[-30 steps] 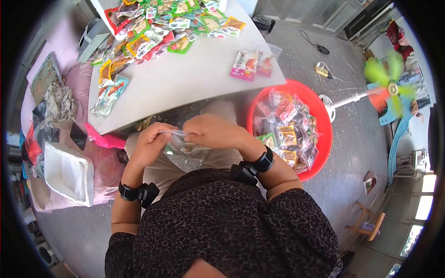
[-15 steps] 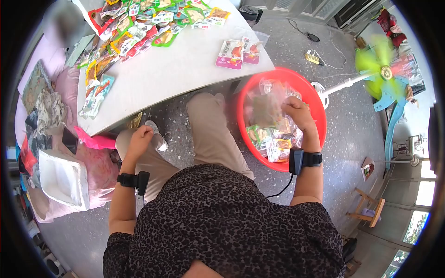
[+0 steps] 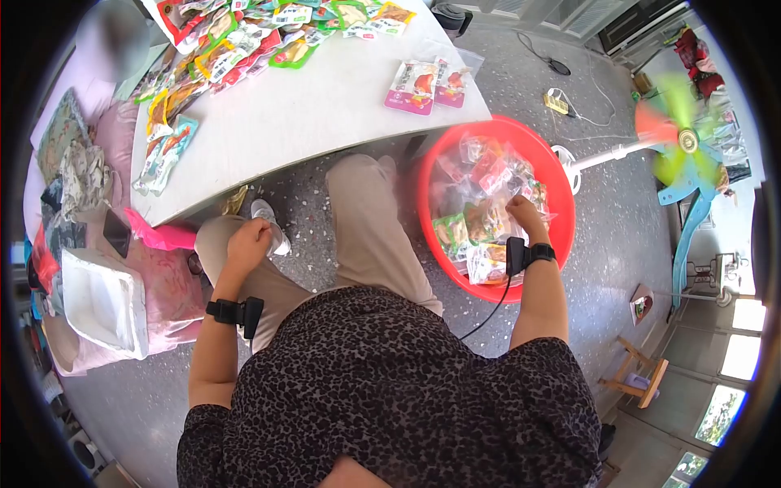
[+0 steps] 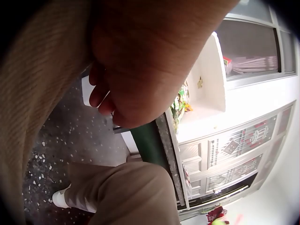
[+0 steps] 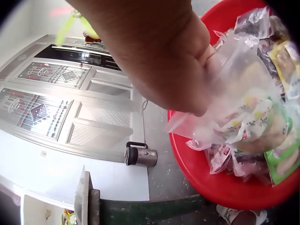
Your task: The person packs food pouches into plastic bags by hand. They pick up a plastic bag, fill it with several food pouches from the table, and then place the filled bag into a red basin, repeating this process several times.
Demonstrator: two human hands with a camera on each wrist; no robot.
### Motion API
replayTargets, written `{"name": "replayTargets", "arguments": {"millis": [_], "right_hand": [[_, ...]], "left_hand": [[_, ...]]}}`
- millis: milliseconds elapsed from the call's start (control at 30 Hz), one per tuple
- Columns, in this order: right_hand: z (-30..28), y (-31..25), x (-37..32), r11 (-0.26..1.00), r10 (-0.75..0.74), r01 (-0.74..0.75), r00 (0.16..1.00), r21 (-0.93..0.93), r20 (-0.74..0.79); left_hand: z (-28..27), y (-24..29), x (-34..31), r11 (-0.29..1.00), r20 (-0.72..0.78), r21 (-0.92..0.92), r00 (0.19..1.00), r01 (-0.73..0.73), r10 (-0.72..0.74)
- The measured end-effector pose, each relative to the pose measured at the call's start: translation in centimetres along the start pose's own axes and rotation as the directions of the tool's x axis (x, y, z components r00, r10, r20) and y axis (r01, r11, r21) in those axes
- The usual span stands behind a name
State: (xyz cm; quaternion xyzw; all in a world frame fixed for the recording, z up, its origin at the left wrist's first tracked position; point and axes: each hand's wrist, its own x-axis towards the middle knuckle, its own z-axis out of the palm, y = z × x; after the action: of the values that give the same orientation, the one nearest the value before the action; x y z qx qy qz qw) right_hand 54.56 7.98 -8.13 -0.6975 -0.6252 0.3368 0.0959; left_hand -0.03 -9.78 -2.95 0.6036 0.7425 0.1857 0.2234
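My right hand [image 3: 527,215] is over the red basin [image 3: 561,244] at the right. It pinches the top edge of a clear plastic bag [image 3: 486,221], with packaged food inside. In the right wrist view the bag [image 5: 243,117] hangs from the fingers, above other filled bags in the basin. My left hand [image 3: 250,242] rests on the left thigh, its fingers loosely curled and holding nothing. Close up in the left wrist view, the same hand [image 4: 136,79] lies against the beige trousers.
A heap of colourful food packets [image 3: 268,32] covers the far part of the white table [image 3: 325,98]. Two pink-and-white packets [image 3: 415,88] lie near its right corner. A spinning fan [image 3: 687,140] stands at the right. A white foam box [image 3: 106,305] is at the left.
Both hands held the bag over the lap at first. The left let go and moved onto the thigh, while the right carried the bag rightward to the basin.
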Motion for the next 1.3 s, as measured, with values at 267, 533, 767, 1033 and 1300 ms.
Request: {"name": "replayTargets", "arguments": {"millis": [267, 533, 767, 1033, 1300], "right_hand": [[5.1, -3.7, 5.2, 0.818, -0.243, 0.115, 0.957, -0.563, -0.158], [15.6, -1.3, -0.3, 0.820, 0.046, 0.159, 0.939, -0.550, 0.340], [16.1, -4.0, 1.2, 0.891, -0.252, 0.363, 0.895, -0.274, 0.368], [14.5, -21.5, -1.1, 0.802, -0.537, 0.528, 0.842, 0.280, -0.051], [18.4, -29.0, -4.8, 0.366, -0.930, 0.900, 0.359, -0.235, -0.074]], "left_hand": [[-0.2, 0.2, -0.1, 1.000, -0.003, -0.005, 1.000, 0.026, -0.026], [-0.6, 0.8, -0.6, 1.000, -0.017, 0.016, 1.000, 0.007, -0.007], [-0.1, 0.1, -0.4, 0.999, -0.021, -0.011, 0.999, -0.033, 0.032], [0.0, -1.2, -1.0, 0.997, -0.129, 0.018, 0.989, -0.074, 0.076], [-4.9, -2.5, -3.5, 0.993, -0.465, -0.065, 0.883, -0.100, 0.058]]}}
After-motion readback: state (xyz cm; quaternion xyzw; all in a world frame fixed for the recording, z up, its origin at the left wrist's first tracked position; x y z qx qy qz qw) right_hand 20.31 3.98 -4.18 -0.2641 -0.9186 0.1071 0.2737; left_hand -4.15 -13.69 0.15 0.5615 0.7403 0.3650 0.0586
